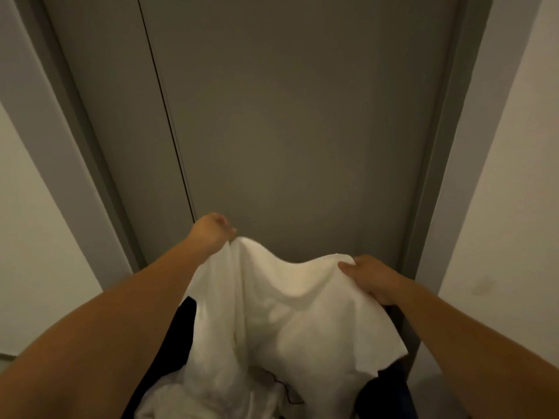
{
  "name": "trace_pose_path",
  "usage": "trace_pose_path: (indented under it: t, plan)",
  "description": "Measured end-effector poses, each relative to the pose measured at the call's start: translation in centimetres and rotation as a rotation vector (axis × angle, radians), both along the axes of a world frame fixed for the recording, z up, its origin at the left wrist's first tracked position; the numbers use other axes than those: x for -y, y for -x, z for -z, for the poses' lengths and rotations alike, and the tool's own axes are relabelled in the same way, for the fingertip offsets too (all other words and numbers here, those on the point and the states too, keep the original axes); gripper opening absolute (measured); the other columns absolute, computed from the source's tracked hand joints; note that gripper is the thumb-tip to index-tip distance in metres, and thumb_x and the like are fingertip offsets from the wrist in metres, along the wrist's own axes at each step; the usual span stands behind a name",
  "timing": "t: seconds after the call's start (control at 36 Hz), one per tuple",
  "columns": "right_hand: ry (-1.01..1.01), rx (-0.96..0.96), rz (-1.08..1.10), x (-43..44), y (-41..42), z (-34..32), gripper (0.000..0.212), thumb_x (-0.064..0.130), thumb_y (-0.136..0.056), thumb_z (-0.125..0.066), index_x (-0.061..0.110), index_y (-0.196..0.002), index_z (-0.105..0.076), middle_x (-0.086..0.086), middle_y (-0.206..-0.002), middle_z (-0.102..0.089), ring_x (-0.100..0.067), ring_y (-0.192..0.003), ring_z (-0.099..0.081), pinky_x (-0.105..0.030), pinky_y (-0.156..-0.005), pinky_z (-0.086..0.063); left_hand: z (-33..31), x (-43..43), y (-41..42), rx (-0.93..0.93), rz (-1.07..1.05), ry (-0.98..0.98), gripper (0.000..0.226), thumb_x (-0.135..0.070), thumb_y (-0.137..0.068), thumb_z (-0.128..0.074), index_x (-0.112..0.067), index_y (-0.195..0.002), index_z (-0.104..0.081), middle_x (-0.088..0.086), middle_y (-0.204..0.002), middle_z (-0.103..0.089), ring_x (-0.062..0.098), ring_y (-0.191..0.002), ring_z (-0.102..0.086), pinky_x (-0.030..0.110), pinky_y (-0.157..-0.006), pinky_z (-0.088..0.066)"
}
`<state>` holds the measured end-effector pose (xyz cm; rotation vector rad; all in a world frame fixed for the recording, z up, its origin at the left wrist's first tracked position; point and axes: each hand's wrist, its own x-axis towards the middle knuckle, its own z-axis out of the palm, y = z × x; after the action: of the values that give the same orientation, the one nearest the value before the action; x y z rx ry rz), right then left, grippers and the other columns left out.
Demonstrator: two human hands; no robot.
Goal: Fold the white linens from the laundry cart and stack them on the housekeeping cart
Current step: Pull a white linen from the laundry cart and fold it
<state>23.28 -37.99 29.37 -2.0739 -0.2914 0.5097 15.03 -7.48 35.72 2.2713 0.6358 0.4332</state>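
Note:
A white linen (281,306) hangs spread between my two raised hands in front of me. My left hand (213,229) pinches its upper left corner, held a little higher. My right hand (370,278) grips the upper right corner, thumb on top of the cloth. The sheet sags in the middle and drapes down toward more white linens (196,397) bunched at the bottom of the view, inside the dark laundry cart (181,319). The housekeeping cart is out of view.
A grey double door (287,116) with a vertical seam stands close ahead, framed by a grey jamb (435,176). White walls run along both sides. Dark fabric (384,391) lies at the lower right beside the linens.

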Motion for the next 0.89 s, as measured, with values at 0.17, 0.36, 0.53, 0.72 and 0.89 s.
trace_pose_path:
  t: [0.17, 0.36, 0.53, 0.72, 0.89]
  plan:
    - [-0.380, -0.137, 0.068, -5.0, 1.0, -0.9, 0.021, 0.008, -0.100, -0.045, 0.003, -0.084, -0.057, -0.012, -0.081, -0.060, -0.018, -0.068, -0.059, -0.021, -0.047, -0.049, 2.5, 3.2, 0.7, 0.020, 0.144, 0.234, 0.024, -0.020, -0.089, -0.068, -0.007, -0.071, -0.062, 0.005, -0.066, -0.053, 0.015, -0.063, -0.048, 0.023, -0.062, -0.041]
    - [-0.473, -0.183, 0.066, -8.2, 1.6, -1.6, 0.010, -0.004, -0.097, -0.047, -0.004, -0.094, -0.056, -0.018, -0.096, -0.059, -0.020, -0.076, -0.062, -0.028, -0.059, -0.055, 4.6, 6.2, 1.4, 0.056, 0.171, 0.521, 0.015, -0.020, -0.089, -0.069, -0.005, -0.090, -0.071, 0.005, -0.086, -0.069, 0.019, -0.086, -0.065, 0.037, -0.084, -0.053]
    - [-0.542, -0.159, 0.104, -8.1, 1.4, -2.4, 0.024, -0.006, -0.094, -0.047, 0.007, -0.113, -0.053, -0.020, -0.110, -0.056, -0.025, -0.087, -0.063, -0.029, -0.061, -0.056, 5.1, 7.8, 1.6, 0.079, 0.277, 0.617, 0.011, -0.009, -0.090, -0.066, -0.009, -0.083, -0.074, 0.012, -0.083, -0.073, 0.022, -0.076, -0.068, 0.034, -0.071, -0.056]
    - [-0.530, -0.141, 0.136, -7.2, 1.3, -2.8, 0.011, -0.007, -0.092, -0.052, 0.000, -0.090, -0.059, -0.023, -0.102, -0.059, -0.026, -0.083, -0.064, -0.025, -0.056, -0.056, 4.8, 10.3, 0.8, 0.185, 0.280, 0.632, 0.017, 0.000, -0.088, -0.062, -0.010, -0.080, -0.074, 0.008, -0.080, -0.072, 0.018, -0.073, -0.067, 0.031, -0.066, -0.055]
    - [-0.491, -0.054, 0.111, -5.8, 1.2, -3.2, 0.012, -0.006, -0.090, -0.054, -0.002, -0.097, -0.062, -0.020, -0.095, -0.061, -0.023, -0.078, -0.064, -0.022, -0.053, -0.053, 4.3, 10.9, -0.2, 0.245, 0.202, 0.657, 0.019, -0.003, -0.089, -0.062, -0.019, -0.085, -0.071, 0.010, -0.091, -0.070, 0.020, -0.078, -0.065, 0.030, -0.066, -0.051]
